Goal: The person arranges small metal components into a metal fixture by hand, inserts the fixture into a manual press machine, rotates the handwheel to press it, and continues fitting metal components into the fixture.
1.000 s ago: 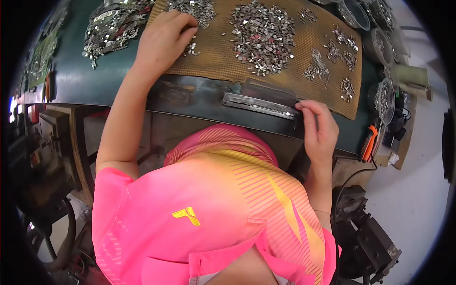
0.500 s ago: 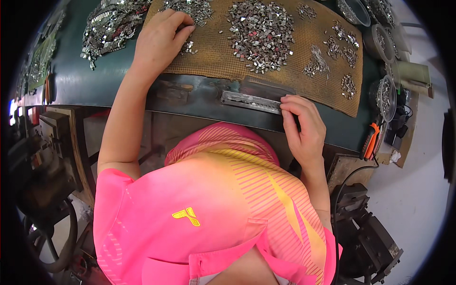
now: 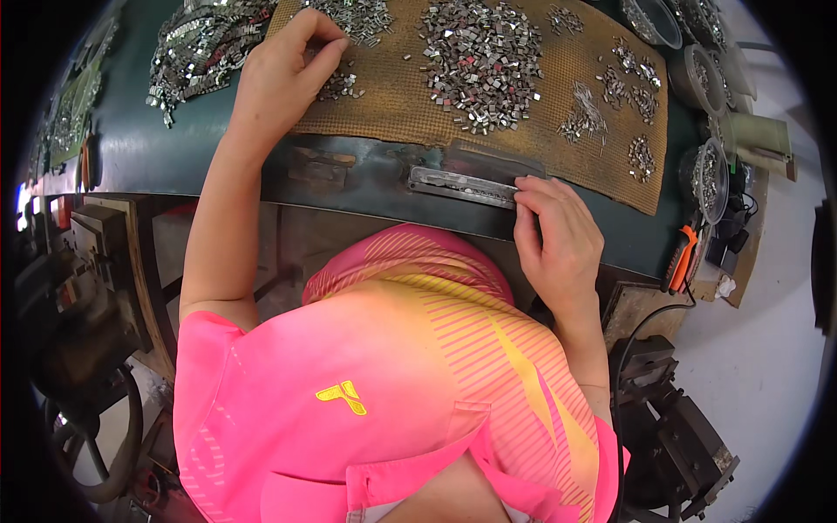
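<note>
My left hand (image 3: 277,80) is over the left part of a brown textured mat (image 3: 397,96). Its thumb and forefinger come together in a pinch; anything between them is too small to make out. Beside those fingertips lie a heap of small silver metal pieces (image 3: 359,19) and a smaller cluster (image 3: 342,87). My right hand (image 3: 565,237) has its bent fingertips on the right end of a narrow metal channel (image 3: 458,186) at the table's front edge. Small bits sit in the channel's groove. The right thumb hangs below, apart from the channel.
A large pile of small metal links (image 3: 479,65) covers the mat's middle. Linked metal strips (image 3: 205,52) lie at the far left. Thin pins (image 3: 584,113) and small piles are on the right, near clear tubs (image 3: 708,179) of parts. Orange-handled pliers (image 3: 680,261) hang at the right edge.
My left hand has shifted slightly left and toward the far side, uncovering more of the small cluster. The right hand stays at the channel's end, its wrist slightly further right.
</note>
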Motion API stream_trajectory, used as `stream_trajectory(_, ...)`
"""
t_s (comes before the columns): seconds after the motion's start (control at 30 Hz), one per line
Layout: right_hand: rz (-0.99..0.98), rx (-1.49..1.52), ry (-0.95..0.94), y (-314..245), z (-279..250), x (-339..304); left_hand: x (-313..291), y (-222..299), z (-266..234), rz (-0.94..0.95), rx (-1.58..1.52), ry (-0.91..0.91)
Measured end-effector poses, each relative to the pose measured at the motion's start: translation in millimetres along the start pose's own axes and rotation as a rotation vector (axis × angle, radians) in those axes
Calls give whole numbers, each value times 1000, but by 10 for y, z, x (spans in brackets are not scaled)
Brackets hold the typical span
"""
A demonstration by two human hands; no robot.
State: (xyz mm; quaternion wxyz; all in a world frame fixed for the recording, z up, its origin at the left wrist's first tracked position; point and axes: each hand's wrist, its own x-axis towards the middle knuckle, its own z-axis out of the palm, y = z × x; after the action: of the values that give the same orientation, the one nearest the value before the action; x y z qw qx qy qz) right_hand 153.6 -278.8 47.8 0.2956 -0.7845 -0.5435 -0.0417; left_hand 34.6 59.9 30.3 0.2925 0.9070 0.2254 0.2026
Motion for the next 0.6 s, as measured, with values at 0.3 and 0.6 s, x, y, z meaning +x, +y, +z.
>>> stream_trajectory(0.3, -5, 7, -76, -14, -89, 29, -201, 281, -43, 105, -154, 1)
stream_trajectory(0.6, 8, 52, 6, 51, -41, -29, -432, 575, 107, 96, -227, -82)
